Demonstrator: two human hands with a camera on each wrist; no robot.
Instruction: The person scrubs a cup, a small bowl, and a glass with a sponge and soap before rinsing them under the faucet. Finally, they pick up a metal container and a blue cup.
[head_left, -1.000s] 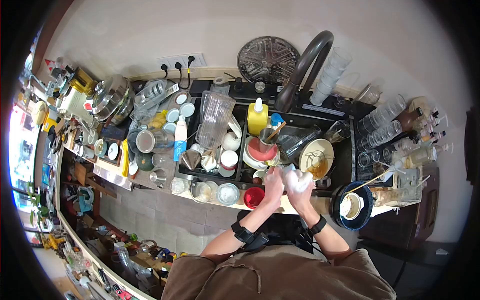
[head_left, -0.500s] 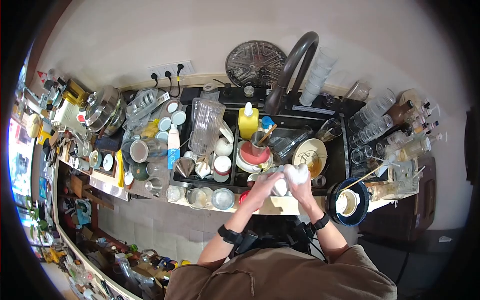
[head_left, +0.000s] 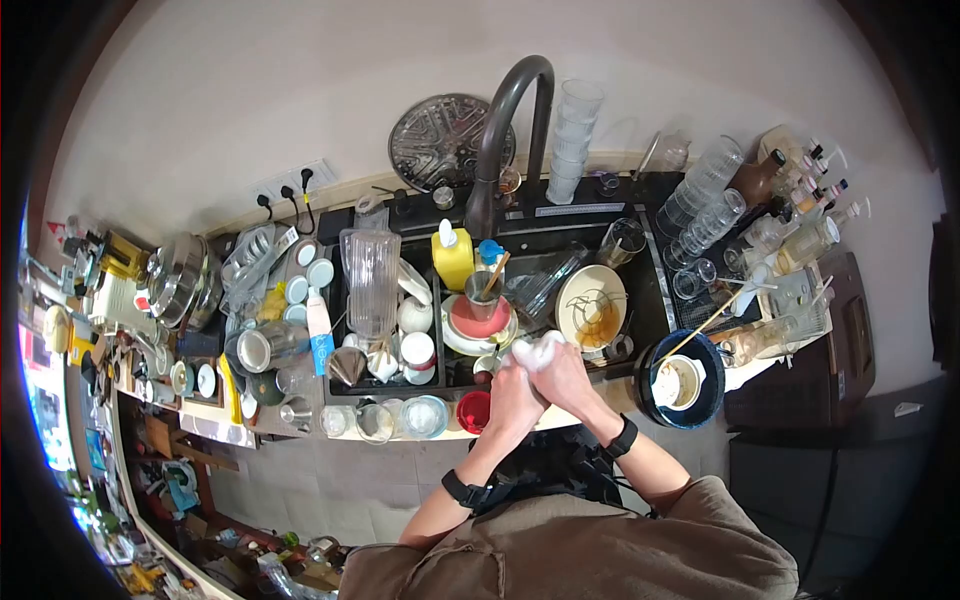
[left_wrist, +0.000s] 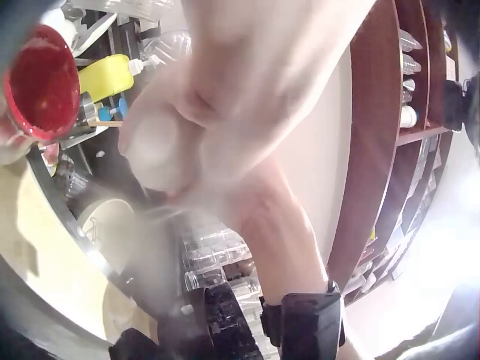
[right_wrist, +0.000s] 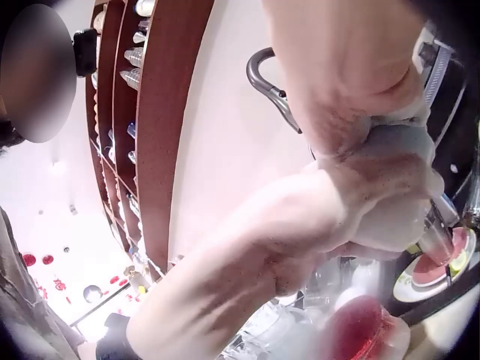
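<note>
Over the front edge of the sink, my two hands are together. The right hand grips a white sudsy lump, with fingers wrapped about it. A smooth whitish, cup-like thing is held in the left hand, its far side covered by the fingers. In the left wrist view the pale rounded shape is blurred between the hands. Close beside the left hand stands a red cup. Behind the hands are a plate with a red bowl and a cream bowl with brownish residue.
A yellow pump bottle stands between the basins, before the dark faucet. Glass jars line the front edge. Stacked glasses crowd the right side. A dark blue basin with a white container sits at the right corner.
The head view has swung, shifting the sink leftward in frame. My hands, apart half a second ago with a white thing showing between them, have closed together, the right over the left.
</note>
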